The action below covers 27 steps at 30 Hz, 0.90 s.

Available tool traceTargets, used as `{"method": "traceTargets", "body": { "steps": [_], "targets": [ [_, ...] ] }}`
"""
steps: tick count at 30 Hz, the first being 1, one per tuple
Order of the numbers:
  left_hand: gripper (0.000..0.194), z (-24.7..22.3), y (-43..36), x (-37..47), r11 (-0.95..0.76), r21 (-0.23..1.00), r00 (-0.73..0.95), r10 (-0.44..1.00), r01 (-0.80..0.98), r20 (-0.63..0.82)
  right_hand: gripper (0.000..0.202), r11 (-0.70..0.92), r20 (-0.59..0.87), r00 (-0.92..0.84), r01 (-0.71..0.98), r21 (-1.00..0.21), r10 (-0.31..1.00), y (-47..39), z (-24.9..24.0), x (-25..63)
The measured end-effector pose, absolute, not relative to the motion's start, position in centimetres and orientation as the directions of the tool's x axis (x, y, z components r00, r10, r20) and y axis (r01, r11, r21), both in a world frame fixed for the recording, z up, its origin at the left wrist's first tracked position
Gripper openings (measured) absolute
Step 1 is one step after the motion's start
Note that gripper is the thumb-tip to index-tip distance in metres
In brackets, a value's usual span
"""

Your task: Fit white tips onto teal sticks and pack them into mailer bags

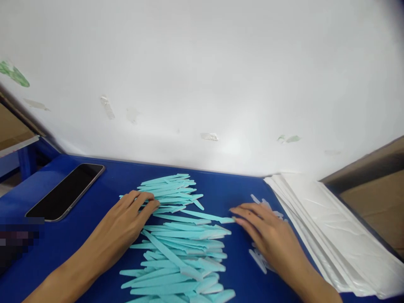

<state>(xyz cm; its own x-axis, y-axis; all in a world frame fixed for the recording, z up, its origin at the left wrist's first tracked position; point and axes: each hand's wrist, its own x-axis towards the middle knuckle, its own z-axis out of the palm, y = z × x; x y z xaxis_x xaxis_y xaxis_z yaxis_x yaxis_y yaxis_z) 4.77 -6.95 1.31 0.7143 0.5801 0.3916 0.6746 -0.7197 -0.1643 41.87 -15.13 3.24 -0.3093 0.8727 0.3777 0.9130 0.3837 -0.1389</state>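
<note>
Many thin turquoise eyebrow razors (176, 242) lie in a loose spread, mostly with their pale blade ends to the right. My left hand (134, 210) rests over the left side of the upper pile. Its thumb and forefinger are closed on a razor there, though the fingertips partly hide the grip. One razor (206, 216) slants out from the pile to the right, and its blade end meets the fingertips of my right hand (263, 225), which are pinched together. Small translucent caps (259, 261) lie around and partly beneath my right hand.
A black-screened phone (67, 191) lies on the blue table (104, 189) at left. White plastic bags (334, 235) are stacked at right. A white wall (202, 84) with tape scraps rises behind. Cardboard (375, 202) stands at the right edge, more at far left.
</note>
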Motion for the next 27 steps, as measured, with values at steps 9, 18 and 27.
{"method": "traceTargets", "body": {
  "steps": [9,18,27],
  "targets": [
    [0.031,1.6,-7.7,5.7,-0.732,-0.081,0.672,0.57,0.677,0.473,0.042,0.072,0.415,-0.09,0.996,0.059,0.905,-14.4,2.5,46.9],
    [0.033,1.3,-8.3,6.4,-0.765,0.017,0.657,0.565,0.644,0.499,0.033,0.207,0.371,-0.205,0.978,0.036,0.906,-14.1,1.2,45.5],
    [0.025,2.1,-8.9,7.1,-0.786,0.075,0.649,0.556,0.614,0.52,0.031,0.165,0.388,-0.15,0.986,-0.007,0.91,-13.9,1.6,46.7]
  ]
}}
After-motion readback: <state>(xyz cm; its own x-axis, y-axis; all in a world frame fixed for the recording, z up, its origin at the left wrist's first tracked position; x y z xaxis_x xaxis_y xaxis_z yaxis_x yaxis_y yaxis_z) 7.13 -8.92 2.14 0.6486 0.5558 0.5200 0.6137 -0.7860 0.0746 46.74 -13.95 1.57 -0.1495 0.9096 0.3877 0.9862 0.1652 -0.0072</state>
